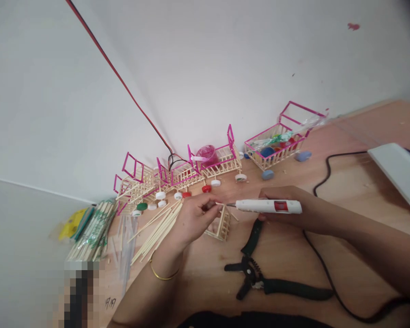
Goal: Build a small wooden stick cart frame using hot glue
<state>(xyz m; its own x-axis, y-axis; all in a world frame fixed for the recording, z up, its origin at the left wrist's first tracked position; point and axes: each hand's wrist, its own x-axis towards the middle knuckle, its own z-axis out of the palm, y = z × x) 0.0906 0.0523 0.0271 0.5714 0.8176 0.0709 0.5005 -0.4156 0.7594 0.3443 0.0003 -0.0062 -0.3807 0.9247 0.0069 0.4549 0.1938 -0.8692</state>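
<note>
My left hand (194,218) pinches a thin wooden stick (218,203) just above a small, partly built stick frame (220,225) on the wooden table. My right hand (287,207) is wrapped round a white pen-shaped glue gun (268,206). Its metal tip points left and almost touches the pinched stick. A black cord (319,269) runs from the gun across the table toward me.
Black cutting pliers (256,273) lie just in front of the frame. Loose sticks (157,230) and packed chopsticks (92,228) lie at left. Pink-trimmed stick carts (184,175) with bottle-cap wheels line the wall, one basket cart (276,146) farther right. A white device (399,173) sits at right.
</note>
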